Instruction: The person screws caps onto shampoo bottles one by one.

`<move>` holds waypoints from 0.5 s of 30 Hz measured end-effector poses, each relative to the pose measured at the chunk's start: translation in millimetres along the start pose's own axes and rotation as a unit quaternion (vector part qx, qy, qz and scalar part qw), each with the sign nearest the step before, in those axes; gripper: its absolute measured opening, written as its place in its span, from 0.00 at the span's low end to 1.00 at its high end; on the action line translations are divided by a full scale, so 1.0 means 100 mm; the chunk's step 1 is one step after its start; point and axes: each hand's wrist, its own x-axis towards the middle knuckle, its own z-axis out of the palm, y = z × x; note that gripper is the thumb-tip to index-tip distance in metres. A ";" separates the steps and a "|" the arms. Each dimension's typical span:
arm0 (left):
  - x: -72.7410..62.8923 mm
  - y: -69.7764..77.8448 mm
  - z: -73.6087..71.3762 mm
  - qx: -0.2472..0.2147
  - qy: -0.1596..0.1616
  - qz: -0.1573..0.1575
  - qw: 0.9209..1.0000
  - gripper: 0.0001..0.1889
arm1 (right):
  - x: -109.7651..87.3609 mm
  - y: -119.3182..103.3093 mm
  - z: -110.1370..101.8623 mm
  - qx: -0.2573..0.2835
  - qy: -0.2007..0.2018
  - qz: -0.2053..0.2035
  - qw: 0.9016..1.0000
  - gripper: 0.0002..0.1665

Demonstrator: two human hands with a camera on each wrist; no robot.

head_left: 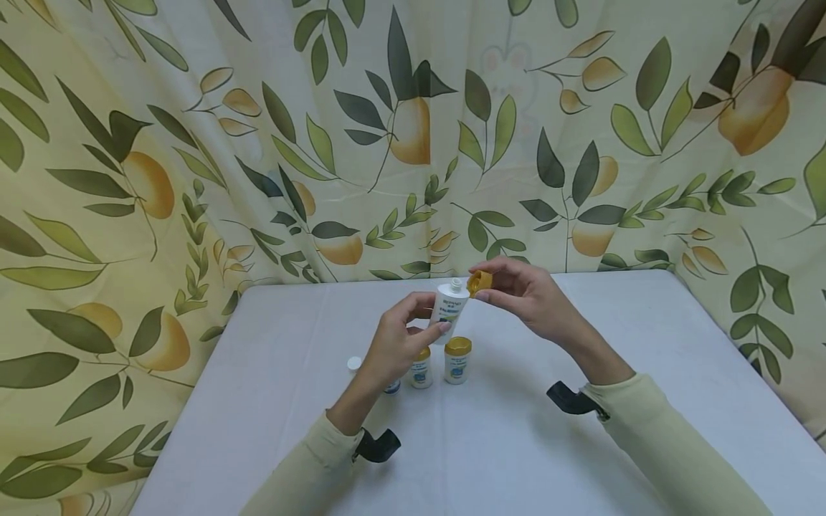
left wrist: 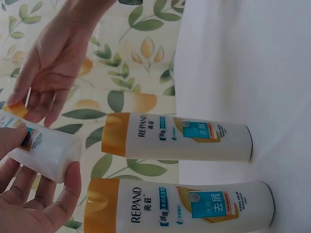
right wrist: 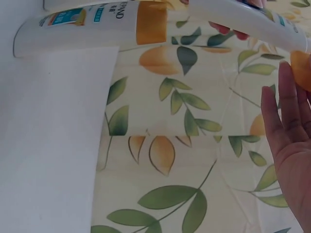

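Note:
My left hand (head_left: 396, 335) grips a white shampoo bottle (head_left: 449, 307) by its body, raised over the table and slightly tilted. The bottle's narrow white neck (head_left: 456, 284) is bare at the top. Between the thumb and fingers of my right hand (head_left: 534, 295) is an orange cap (head_left: 479, 284), held close beside that neck. In the left wrist view, the held bottle (left wrist: 46, 150) shows its smooth base, with fingers wrapped about it. The right wrist view catches the cap (right wrist: 301, 68) only in part, at the frame's edge.
Two labelled shampoo bottles with orange caps, one on the right (head_left: 457, 363) and one beside it (head_left: 421, 371), stand upright below the hands. Further left, a white-topped container (head_left: 354, 364) is partly behind my left forearm. A white cloth covers the table (head_left: 516, 444); a leaf-patterned curtain (head_left: 361, 179) hangs behind.

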 end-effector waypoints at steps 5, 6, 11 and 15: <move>0.00 0.00 0.02 -0.006 -0.009 -0.002 1.000 0.23 | 0.01 -0.03 0.00 0.006 0.006 -0.007 1.000 0.22; 0.00 0.00 0.02 -0.006 -0.010 -0.002 1.000 0.23 | 0.02 -0.03 0.01 0.007 0.007 -0.008 1.000 0.22; 0.00 0.02 0.02 -0.016 -0.017 0.003 1.000 0.24 | 0.03 -0.07 0.02 0.021 0.001 -0.021 1.000 0.23; 0.00 0.03 0.04 -0.021 -0.017 0.008 1.000 0.23 | 0.05 -0.11 0.04 0.020 -0.001 -0.031 0.999 0.24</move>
